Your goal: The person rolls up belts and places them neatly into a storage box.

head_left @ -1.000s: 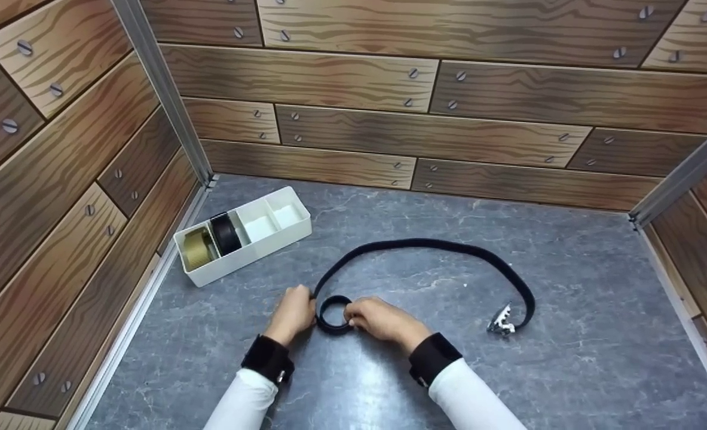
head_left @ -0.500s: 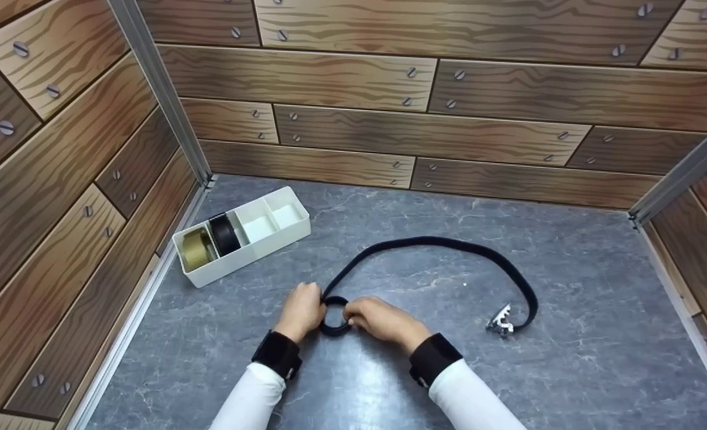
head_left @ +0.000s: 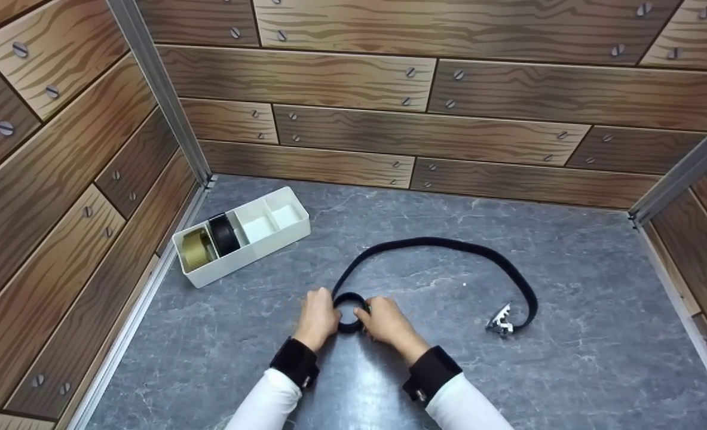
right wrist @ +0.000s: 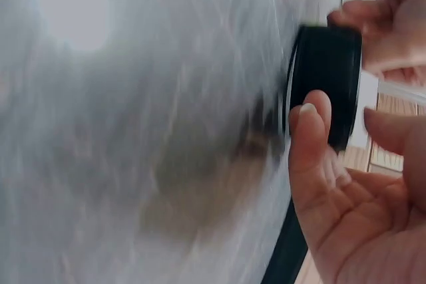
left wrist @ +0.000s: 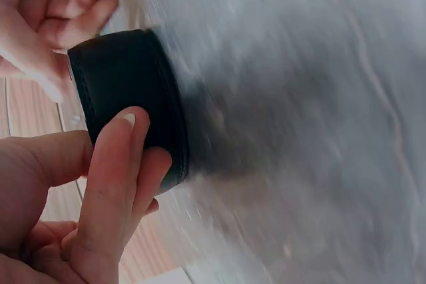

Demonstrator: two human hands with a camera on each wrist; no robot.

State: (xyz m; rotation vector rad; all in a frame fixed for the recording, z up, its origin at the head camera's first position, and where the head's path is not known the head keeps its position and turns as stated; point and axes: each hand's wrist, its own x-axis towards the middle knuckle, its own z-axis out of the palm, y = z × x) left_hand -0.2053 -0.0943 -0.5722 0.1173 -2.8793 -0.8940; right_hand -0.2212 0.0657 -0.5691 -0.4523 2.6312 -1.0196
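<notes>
A black belt (head_left: 431, 241) lies on the grey surface, one end rolled into an open coil (head_left: 351, 328). Its silver buckle (head_left: 500, 321) rests at the far end of the long curved strap. My left hand (head_left: 318, 318) pinches the coil's left side; in the left wrist view its fingers (left wrist: 113, 164) lie along the outer face of the black band (left wrist: 126, 84). On the right side, my right hand (head_left: 388, 325) grips the coil with the thumb at its inner edge. The right wrist view shows fingertips (right wrist: 313, 114) against the band's outside (right wrist: 326, 64).
A white divided box (head_left: 245, 251) stands at the left back. It holds a gold-coloured roll (head_left: 196, 249) and a black roll (head_left: 225, 234) in separate compartments. Wood-patterned walls (head_left: 353, 131) enclose the back and both sides.
The coil and my left hand have shifted to the right. My right hand's fingers have moved round the coil's outer side. The buckle stays in nearly the same place.
</notes>
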